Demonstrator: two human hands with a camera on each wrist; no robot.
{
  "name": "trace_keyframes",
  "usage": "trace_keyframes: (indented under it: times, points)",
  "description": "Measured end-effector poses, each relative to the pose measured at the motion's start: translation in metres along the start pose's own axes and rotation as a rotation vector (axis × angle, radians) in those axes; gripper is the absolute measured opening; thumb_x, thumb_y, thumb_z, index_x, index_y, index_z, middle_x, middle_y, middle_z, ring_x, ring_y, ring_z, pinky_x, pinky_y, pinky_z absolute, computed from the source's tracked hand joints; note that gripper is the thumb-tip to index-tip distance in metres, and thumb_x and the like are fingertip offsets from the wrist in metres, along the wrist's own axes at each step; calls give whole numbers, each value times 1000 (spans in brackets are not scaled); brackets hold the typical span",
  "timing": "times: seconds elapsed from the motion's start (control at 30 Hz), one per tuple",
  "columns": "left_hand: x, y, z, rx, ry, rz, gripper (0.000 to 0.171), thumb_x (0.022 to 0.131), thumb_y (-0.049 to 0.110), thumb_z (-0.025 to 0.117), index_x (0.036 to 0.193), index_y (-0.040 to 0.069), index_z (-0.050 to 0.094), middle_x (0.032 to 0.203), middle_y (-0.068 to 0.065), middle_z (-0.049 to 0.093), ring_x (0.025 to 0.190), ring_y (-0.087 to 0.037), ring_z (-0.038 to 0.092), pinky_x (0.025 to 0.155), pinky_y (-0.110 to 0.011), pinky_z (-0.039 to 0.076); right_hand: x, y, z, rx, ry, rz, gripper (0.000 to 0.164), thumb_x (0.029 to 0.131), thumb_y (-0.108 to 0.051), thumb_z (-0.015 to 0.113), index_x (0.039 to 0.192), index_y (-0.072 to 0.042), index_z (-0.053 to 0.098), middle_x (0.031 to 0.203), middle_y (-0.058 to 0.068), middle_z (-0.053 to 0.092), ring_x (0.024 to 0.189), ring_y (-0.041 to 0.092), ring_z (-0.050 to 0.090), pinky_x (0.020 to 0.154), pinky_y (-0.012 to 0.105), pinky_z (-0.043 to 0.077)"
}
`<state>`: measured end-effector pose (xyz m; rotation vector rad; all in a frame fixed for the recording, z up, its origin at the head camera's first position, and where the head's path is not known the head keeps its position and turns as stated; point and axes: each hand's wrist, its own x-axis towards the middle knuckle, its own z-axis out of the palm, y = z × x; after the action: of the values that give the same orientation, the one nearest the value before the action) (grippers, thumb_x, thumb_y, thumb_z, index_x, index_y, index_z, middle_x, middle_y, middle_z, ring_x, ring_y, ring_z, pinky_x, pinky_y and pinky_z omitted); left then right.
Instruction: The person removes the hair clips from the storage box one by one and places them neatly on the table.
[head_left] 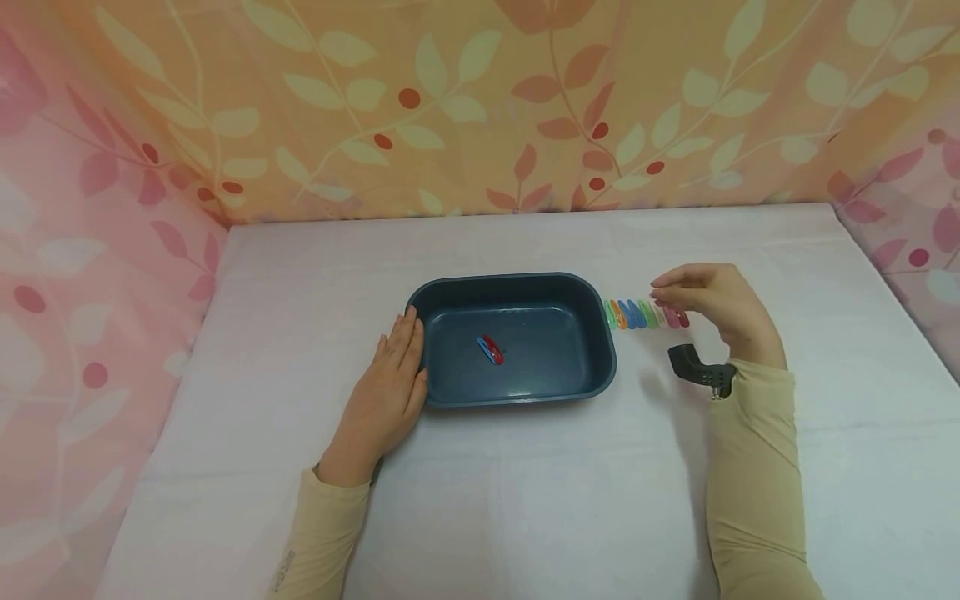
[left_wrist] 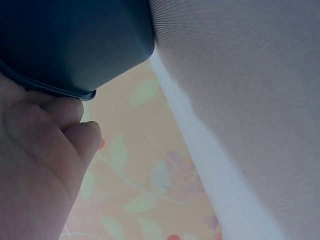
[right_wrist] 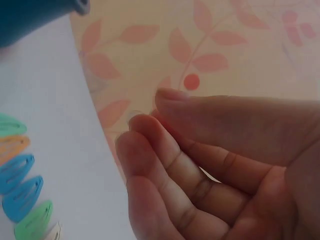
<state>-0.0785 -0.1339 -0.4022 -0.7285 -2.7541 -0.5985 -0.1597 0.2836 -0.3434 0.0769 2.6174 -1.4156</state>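
A dark blue plastic basin [head_left: 517,398] stands on the table with a red snap hair clip [head_left: 492,349] and a blue snap hair clip [head_left: 486,350] lying together inside. My left hand [head_left: 386,392] rests with extended fingers along the basin's left rim, and the left wrist view shows fingers against the basin wall [left_wrist: 110,45]. To the right of the basin lies a row of colourful snap hair clips [head_left: 632,314]. Over the row's right end hovers my right hand [head_left: 723,304], fingers loosely bent, thumb close to the index fingertip, nothing visible between them. Blue clips [right_wrist: 22,197] show beside it in the right wrist view.
A white cloth covers the table [head_left: 247,333]. Floral curtains [head_left: 450,108] hang behind it and at both sides. A black wrist-camera mount [head_left: 697,367] sticks out from the right sleeve near the row of clips.
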Motion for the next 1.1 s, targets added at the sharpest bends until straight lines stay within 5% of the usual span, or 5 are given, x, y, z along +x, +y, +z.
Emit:
trace_keyframes:
  times: [0.4,0.9,1.1]
  points:
    - [0,1,-1,-8,-12,-5,57,94,13,44,143,-12,26,154,-21,15,141,-33,17,111,-50,21,-7,-21,12,15,-1,-52,28,84,-15,71,103,6,67,80,-4,71,78,13,67,68,20,49]
    - [0,0,-1,-9,-4,-2,57,94,12,44,142,-12,26,154,-21,14,140,-35,19,111,-50,20,-13,-42,26,-24,-69,-83,22,84,-13,70,101,2,70,84,3,71,80,22,62,67,27,47]
    - [0,1,0,-12,-4,0,57,94,12,45,142,-12,26,154,-21,15,140,-35,19,111,-50,20,-12,-45,34,-16,-130,-128,20,85,-10,69,101,3,69,83,7,71,73,15,63,66,26,48]
